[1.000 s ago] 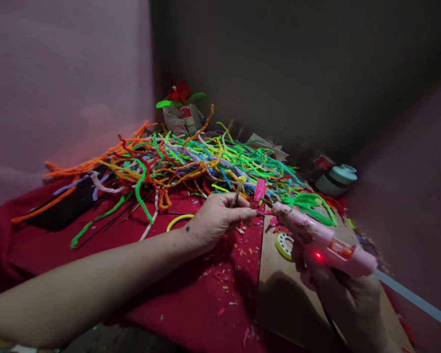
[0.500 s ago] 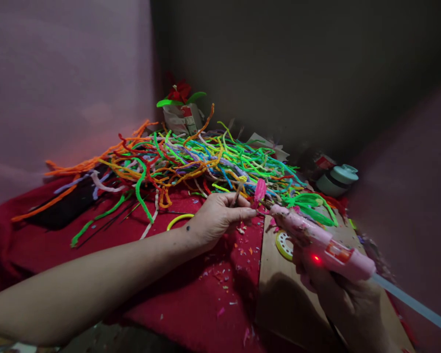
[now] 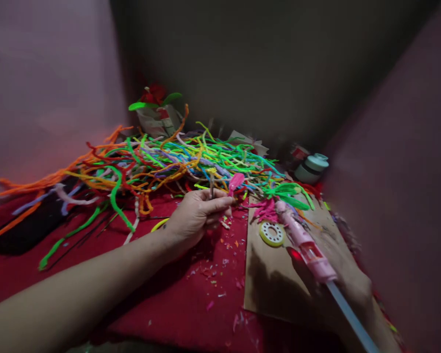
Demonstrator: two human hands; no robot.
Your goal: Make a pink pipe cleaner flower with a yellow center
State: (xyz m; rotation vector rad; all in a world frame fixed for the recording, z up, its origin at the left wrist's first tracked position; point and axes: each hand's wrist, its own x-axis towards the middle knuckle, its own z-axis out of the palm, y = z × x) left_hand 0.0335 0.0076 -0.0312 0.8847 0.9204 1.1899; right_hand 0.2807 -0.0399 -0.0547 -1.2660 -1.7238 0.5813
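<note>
My left hand (image 3: 198, 215) is closed, with its thumb and fingers pinching a pink pipe-cleaner petal (image 3: 236, 183) and a thin stem with a yellow tip (image 3: 212, 177). Both stick up above the fingertips. My right hand (image 3: 341, 279) is wrapped round a pink hot glue gun (image 3: 302, 238), whose nozzle points up and to the left. A long clear glue stick (image 3: 349, 309) runs out of its back end. Beside the nozzle lie several loose pink petals (image 3: 265, 211) and green leaf pieces (image 3: 288, 194) on a cardboard sheet (image 3: 272, 279).
A large heap of coloured pipe cleaners (image 3: 183, 157) spreads along the back of the red cloth (image 3: 169, 299). A yellow and white disc with holes (image 3: 272, 234) lies on the cardboard. Behind stand a pale green-lidded jar (image 3: 311, 168) and a red flower (image 3: 155, 93). Scraps litter the cloth.
The glue gun has drawn away from the petal in my left hand and turned more steeply, its nozzle now near the loose pink petals. My view has swung right.
</note>
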